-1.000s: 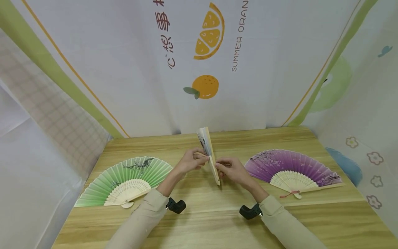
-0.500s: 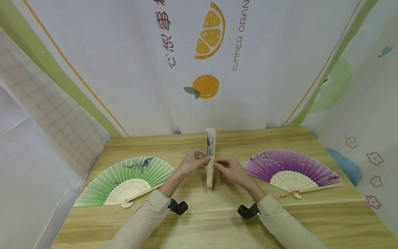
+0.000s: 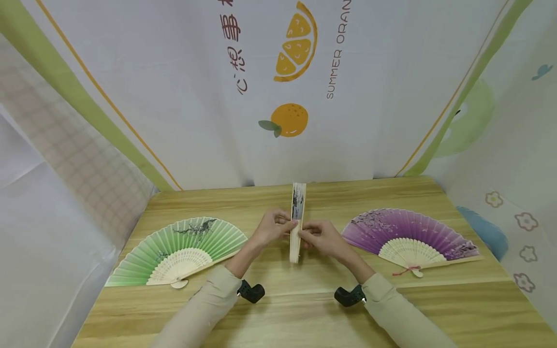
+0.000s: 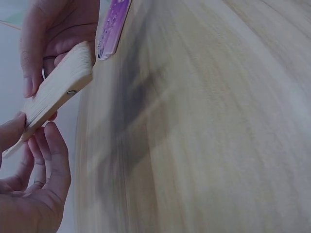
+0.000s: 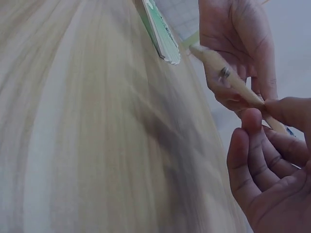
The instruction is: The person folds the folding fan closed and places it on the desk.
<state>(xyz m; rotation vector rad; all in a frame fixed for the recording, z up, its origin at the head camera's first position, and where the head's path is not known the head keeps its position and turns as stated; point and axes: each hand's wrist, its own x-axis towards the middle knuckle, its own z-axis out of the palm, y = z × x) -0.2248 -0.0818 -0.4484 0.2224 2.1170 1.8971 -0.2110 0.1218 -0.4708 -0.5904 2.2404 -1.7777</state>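
Observation:
A folded hand fan point(image 3: 295, 244) with pale wooden ribs and a white, dark-printed leaf is held upright above the middle of the table. My left hand point(image 3: 273, 227) pinches it from the left, thumb across the rib edges. From the right, my right hand point(image 3: 324, 237) pinches the same fan at about mid-length. In the left wrist view the stacked ribs of the fan point(image 4: 60, 90) and a metal rivet show clear of the tabletop. The right wrist view has the fan's flat outer rib point(image 5: 233, 82) between both hands' fingers.
A spread green fan point(image 3: 191, 232) lies on the wooden table point(image 3: 296, 309) at the left. Opposite it, at the right, lies a spread purple fan point(image 3: 391, 227) with a red cord. A white printed curtain point(image 3: 196, 121) hangs behind the table.
The folded fan has turned from leaning sideways to nearly upright, its rib edges now facing the head camera. Both hands keep their pinch and have shifted only slightly.

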